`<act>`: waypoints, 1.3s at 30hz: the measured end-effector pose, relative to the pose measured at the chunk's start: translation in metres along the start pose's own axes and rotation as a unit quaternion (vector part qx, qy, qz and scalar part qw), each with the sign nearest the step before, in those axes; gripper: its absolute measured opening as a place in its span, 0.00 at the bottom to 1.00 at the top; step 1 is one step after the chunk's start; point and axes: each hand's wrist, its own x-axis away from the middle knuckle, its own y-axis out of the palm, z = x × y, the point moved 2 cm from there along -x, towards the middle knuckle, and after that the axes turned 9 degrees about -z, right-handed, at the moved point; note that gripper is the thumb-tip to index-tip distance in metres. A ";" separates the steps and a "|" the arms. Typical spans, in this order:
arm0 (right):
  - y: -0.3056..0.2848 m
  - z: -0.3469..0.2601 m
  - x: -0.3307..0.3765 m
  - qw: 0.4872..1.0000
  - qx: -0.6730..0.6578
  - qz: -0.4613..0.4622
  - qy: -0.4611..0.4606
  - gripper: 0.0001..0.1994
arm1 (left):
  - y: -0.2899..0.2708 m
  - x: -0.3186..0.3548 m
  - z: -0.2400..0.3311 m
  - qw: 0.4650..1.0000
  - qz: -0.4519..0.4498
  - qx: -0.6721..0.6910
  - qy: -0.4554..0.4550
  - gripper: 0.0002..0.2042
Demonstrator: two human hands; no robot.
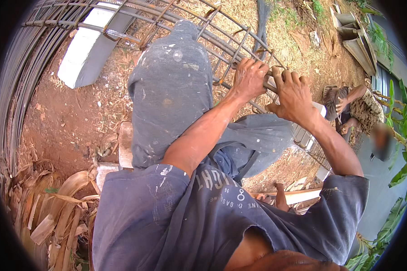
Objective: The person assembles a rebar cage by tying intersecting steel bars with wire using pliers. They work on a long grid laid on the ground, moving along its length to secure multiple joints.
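Note:
A cage of rusty rebar (221,50), tied with bent square stirrups, runs from the upper left across the front of my knees. My left hand (249,80) is closed round a steel bar near the cage's right part. Just to its right, my right hand (295,94) has its fingers curled over the same bar, with the thumb set apart below. The two hands almost touch. Part of the bar is hidden beneath my fingers. My left knee (178,67), in paint-spotted grey trousers, presses close against the cage.
A white block (88,52) stands under the cage at left, beside a long bundle of steel rods (20,77). Dry leaves (54,221) lie at lower left. Another person (355,106) crouches at right near a grey wall (373,198). Boards (357,43) lean at upper right.

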 end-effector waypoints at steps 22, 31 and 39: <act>0.045 -0.035 0.011 0.434 -0.844 -0.270 0.162 0.20 | -0.015 0.045 -0.011 0.984 -0.117 0.001 0.137 0.33; 0.022 0.041 -0.025 0.496 -0.775 -0.374 0.116 0.23 | 0.007 0.014 -0.003 0.993 0.017 0.043 0.108 0.27; 0.023 -0.010 -0.006 0.400 -0.851 -0.307 0.145 0.22 | -0.005 0.012 -0.020 0.980 0.016 0.049 0.194 0.14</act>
